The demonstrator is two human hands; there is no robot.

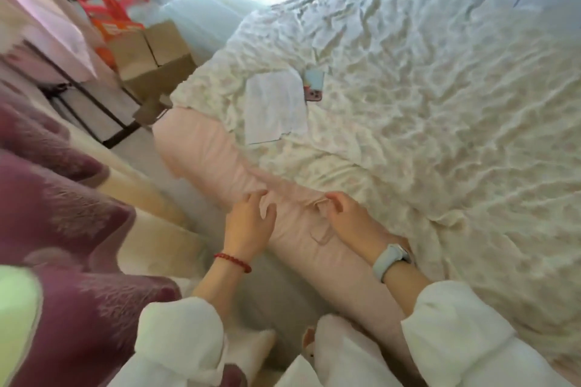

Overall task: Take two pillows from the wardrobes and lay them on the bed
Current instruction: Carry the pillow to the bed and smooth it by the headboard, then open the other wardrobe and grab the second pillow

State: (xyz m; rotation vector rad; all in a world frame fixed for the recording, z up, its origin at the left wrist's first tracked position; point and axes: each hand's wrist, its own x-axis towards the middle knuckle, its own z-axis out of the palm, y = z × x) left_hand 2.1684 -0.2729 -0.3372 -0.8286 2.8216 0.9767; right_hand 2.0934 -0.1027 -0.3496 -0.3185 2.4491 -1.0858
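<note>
Left hand [250,223] is resting on the pink pillow [220,166], fingers spread and loosely bent, not gripping. Right hand [347,220] is pinching a fold of the pillow's cloth between thumb and fingers. Pillow is lying long along the near edge of the bed [440,122], running under both hands and out past the left one. Further up the rumpled white cover, a sheet of paper [275,105] and a phone [313,85] are lying touching. Cardboard boxes [154,53] are sitting on the floor just beside the bed corner.
</note>
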